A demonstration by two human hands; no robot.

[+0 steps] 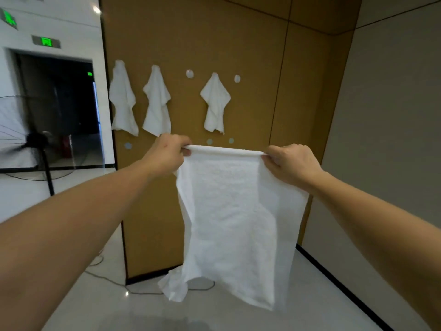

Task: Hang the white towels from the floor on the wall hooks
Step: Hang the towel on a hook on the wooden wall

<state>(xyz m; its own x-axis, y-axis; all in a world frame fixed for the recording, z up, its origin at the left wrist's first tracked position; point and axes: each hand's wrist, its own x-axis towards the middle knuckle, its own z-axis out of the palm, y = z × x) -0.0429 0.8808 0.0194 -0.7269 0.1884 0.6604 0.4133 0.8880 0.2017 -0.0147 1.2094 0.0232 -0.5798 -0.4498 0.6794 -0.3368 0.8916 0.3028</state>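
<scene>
The brown wall panel point(250, 44) fills the middle of the view and carries the hooks. Three white towels already hang on it: one near the panel's left edge point(123, 99), a second just beside it point(157, 103), a third further right point(216, 103). Two round hooks in the upper row stand bare — one between the second and third towels point(189, 73), one just right of the third point(237, 78). Smaller pale discs sit in a lower row; whether these are hooks cannot be told.

The towel in hand point(233, 211) is held up in front of the panel, spread flat and hanging clear of the floor point(214, 314). The left hand point(170, 151) pinches its top left corner with curled fingers; the right hand point(290, 161) pinches the top right corner likewise. The top edge is rolled over and drawn taut between them.

Judgement: the cloth is light, soft and limp, not fragile, with no stiffness of its own. It should take a hook best by a gathered corner or a bunch along the top edge, as the hung towels suggest.

Another crumpled towel point(173, 285) lies on the floor at the panel's foot, with a thin cable point(105, 279) trailing nearby — a possible trip point. A standing fan point(35, 139) is at the left, well apart. Nothing blocks either bare hook.
</scene>
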